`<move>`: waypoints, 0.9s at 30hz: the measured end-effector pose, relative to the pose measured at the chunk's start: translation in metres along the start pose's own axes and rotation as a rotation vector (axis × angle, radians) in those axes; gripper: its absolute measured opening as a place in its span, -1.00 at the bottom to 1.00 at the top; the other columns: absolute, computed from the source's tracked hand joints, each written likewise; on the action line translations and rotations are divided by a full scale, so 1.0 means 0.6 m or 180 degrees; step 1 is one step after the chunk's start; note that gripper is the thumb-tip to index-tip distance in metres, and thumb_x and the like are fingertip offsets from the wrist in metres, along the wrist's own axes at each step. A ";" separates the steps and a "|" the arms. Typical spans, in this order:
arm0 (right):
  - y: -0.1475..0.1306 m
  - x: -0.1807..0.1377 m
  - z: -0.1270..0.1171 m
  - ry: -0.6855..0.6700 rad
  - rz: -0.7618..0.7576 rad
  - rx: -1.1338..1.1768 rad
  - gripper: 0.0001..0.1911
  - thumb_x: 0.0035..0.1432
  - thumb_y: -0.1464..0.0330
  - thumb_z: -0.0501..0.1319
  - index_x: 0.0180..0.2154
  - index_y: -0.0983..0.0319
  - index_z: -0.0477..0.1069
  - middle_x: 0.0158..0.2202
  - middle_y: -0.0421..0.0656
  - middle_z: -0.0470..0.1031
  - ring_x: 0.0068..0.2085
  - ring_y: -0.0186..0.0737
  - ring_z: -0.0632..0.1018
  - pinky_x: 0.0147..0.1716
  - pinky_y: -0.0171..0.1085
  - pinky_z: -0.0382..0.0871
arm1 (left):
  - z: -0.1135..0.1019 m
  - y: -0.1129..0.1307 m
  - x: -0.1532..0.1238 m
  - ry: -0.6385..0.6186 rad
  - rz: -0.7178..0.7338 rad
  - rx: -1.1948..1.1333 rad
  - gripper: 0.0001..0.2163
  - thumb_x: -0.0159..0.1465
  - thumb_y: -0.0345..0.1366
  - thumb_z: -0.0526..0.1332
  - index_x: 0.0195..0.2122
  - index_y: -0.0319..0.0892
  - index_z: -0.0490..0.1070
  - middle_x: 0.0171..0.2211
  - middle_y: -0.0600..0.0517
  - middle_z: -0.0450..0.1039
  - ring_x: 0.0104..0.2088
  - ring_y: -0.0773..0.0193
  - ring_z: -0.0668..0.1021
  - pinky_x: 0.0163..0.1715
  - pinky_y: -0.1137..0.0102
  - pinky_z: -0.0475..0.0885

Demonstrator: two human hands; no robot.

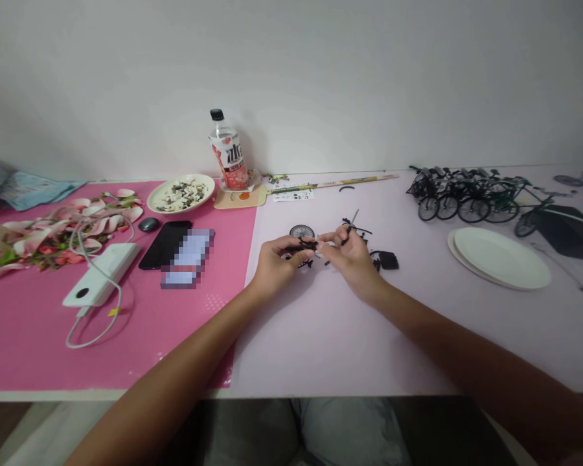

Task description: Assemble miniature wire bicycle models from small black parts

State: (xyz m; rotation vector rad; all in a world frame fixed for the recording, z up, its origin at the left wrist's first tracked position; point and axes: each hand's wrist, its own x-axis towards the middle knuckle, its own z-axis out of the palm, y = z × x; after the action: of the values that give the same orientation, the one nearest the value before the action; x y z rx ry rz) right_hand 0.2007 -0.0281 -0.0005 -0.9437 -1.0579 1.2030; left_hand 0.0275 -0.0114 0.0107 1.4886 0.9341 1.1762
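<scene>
My left hand (278, 264) pinches a small black model-bicycle part (305, 245) between thumb and fingers. My right hand (354, 260) meets it there, its thumb and fingertip closed at the part's right end. Tucked in the right fingers is a thin tool (354, 219) with a grey shaft pointing up and away; its exact kind cannot be made out. Just behind the left fingers lies a small spoked wheel (302, 230). More small black pieces lie behind and under both hands, partly hidden. To the right of my right hand is a flat black piece (388, 260).
Several assembled miniature bicycles (471, 194) stand at the back right, behind stacked white plates (502, 257). Leftward are phones (162, 246), a white power bank with cable (102, 275), artificial petals (53, 236), a dish of small bits (154, 202) and a bottle (230, 158).
</scene>
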 end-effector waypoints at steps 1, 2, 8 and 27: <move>0.000 0.000 0.000 -0.0019 0.0008 0.0035 -0.38 -0.02 0.17 0.51 -0.29 0.07 0.03 -0.22 -0.24 0.57 -0.10 -0.17 0.61 -0.06 -0.15 0.47 | 0.000 0.002 0.000 0.0015 0.0054 0.0057 -0.84 0.13 -0.21 0.49 -0.30 -0.14 0.69 -0.17 -0.09 0.70 -0.19 0.12 0.65 -0.14 0.25 0.54; 0.000 0.000 0.000 -0.0028 0.0013 0.0066 -0.38 -0.02 0.17 0.51 -0.30 0.07 0.03 -0.22 -0.24 0.58 -0.09 -0.17 0.61 -0.06 -0.15 0.47 | 0.000 0.003 -0.001 0.0034 0.0120 0.0111 -0.86 0.14 -0.22 0.48 -0.31 -0.14 0.69 -0.19 -0.08 0.69 -0.20 0.13 0.65 -0.15 0.25 0.54; -0.004 -0.004 0.003 0.0021 0.0008 -0.0023 -0.40 0.02 0.17 0.50 -0.33 0.08 0.02 -0.20 -0.22 0.58 -0.07 -0.16 0.60 -0.07 -0.14 0.46 | 0.003 0.001 -0.006 0.0255 0.0622 0.0370 -0.91 0.18 -0.25 0.47 -0.31 -0.10 0.69 -0.21 -0.07 0.68 -0.20 0.15 0.64 -0.13 0.25 0.53; -0.010 -0.009 0.006 0.0145 -0.1966 -0.1240 -0.62 0.21 0.43 0.35 -0.32 0.07 0.11 -0.31 -0.20 0.61 -0.06 -0.06 0.56 0.08 0.05 0.38 | 0.005 0.010 -0.011 0.0156 0.0071 -0.0154 -0.73 0.09 -0.08 0.54 -0.35 -0.17 0.68 -0.24 -0.09 0.69 -0.22 0.11 0.64 -0.15 0.25 0.53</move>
State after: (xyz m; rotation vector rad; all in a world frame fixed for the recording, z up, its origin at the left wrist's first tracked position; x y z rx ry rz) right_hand 0.1983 -0.0342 0.0057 -0.8359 -1.4417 0.4720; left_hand 0.0291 -0.0197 0.0152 1.4405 0.9177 1.2478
